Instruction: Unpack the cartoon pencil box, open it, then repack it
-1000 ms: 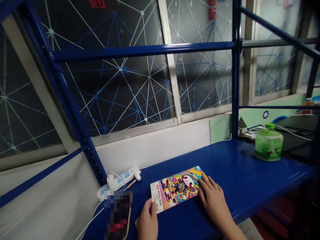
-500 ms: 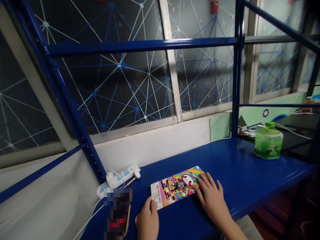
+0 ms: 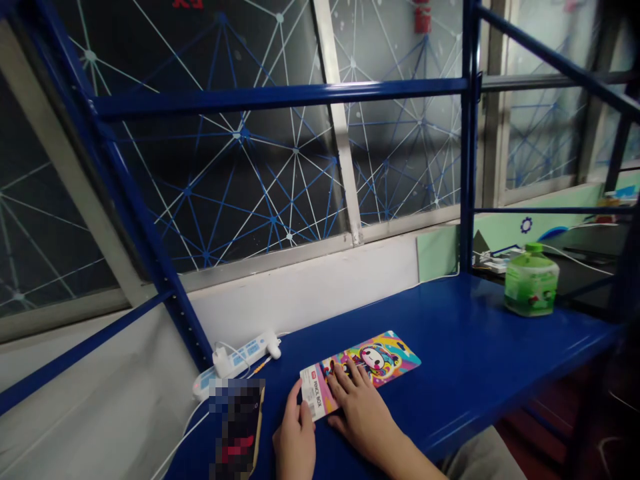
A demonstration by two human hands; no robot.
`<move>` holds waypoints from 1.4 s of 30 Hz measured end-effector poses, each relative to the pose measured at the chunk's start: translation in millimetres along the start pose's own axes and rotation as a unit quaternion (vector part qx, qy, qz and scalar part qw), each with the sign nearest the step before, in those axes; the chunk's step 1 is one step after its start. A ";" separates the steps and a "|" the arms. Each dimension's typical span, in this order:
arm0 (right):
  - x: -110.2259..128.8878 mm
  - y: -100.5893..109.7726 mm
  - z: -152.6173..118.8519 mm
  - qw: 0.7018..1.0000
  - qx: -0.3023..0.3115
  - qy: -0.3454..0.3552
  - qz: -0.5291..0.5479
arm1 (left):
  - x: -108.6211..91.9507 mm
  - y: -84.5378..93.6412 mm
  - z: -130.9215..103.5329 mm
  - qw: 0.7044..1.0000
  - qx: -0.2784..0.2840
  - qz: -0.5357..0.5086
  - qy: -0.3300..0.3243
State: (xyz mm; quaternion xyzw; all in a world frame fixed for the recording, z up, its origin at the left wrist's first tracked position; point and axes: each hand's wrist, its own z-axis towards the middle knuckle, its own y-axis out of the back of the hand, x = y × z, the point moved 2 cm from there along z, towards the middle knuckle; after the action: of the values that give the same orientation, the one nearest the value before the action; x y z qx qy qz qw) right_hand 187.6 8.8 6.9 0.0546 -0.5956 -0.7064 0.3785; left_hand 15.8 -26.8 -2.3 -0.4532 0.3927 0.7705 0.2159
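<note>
On the blue desk lies a flat, colourful pencil box [image 3: 383, 360], printed with a white cartoon figure and the words "PENCIL BOX". My left hand [image 3: 296, 437] is at its white left end, with the thumb and index finger against that edge and the other fingers curled out of sight. My right hand [image 3: 363, 407] rests on the front of the box with its fingers stretched out and apart. It covers part of the picture left of the cartoon head, and its thumb lies near the lower edge.
A phone [image 3: 245, 427], partly pixelated, lies to the left. Behind it sits a white power strip [image 3: 245, 353] with plugs and cables. A green bottle [image 3: 531, 283] stands at the right. The blue desk [image 3: 440, 327] has a metal frame [image 3: 280, 99] before the windows.
My right hand has slid left across the box, from its right end to its middle-left part, uncovering the right end. My left index finger now extends up along the left edge.
</note>
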 end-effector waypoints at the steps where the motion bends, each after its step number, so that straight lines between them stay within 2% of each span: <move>1: -1.4 0.9 0.7 1.000 0.003 0.005 0.004 | 0.0 -0.5 0.1 1.000 0.017 -0.009 0.002; 3: -7.5 3.3 -0.8 1.000 0.007 0.014 0.009 | 0.3 -1.7 -0.4 0.999 0.045 -0.027 0.010; 6: -22.9 9.7 -7.3 1.000 0.004 0.026 0.005 | 0.8 -2.3 -2.3 0.998 0.051 -0.034 0.017; 13: -86.6 43.6 -29.6 0.999 -0.050 0.003 -0.009 | -2.1 0.9 -2.0 0.999 0.026 0.033 -0.008; 16: -104.3 51.5 -34.9 0.998 -0.061 0.004 -0.015 | -14.1 0.6 -3.1 0.994 -0.011 0.095 -0.050; 19: -106.5 48.9 -30.3 0.998 -0.057 0.010 -0.030 | -37.6 -10.3 -8.1 0.980 -0.028 0.161 -0.110; 20: -105.3 46.7 -26.6 0.998 -0.057 0.013 -0.032 | -46.4 -17.5 -9.3 0.974 -0.009 0.179 -0.137; 23: -102.3 39.6 -12.0 0.998 -0.051 0.023 -0.036 | -67.0 -45.8 -6.1 0.946 0.098 0.218 -0.219; 27: -106.4 36.1 4.3 0.997 -0.035 0.052 -0.045 | -68.5 -72.7 15.0 0.917 0.190 0.270 -0.225; 31: -125.1 42.2 5.6 0.995 -0.026 0.076 -0.059 | -59.0 -75.7 29.0 0.898 0.235 0.304 -0.214; 37: -175.5 61.7 -11.3 0.994 -0.026 0.064 -0.089 | -57.8 -75.8 40.8 0.879 0.292 0.320 -0.197; 42: -205.5 73.4 -10.2 0.991 -0.010 0.084 -0.106 | -59.7 -80.9 54.4 0.882 0.297 0.312 -0.191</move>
State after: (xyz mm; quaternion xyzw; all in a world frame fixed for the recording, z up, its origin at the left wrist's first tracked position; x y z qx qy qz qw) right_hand 372.9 123.6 -8.0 0.1728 -0.5453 -0.7417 0.3503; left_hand 72.4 66.6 31.7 -0.0656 0.6756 0.7168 0.1595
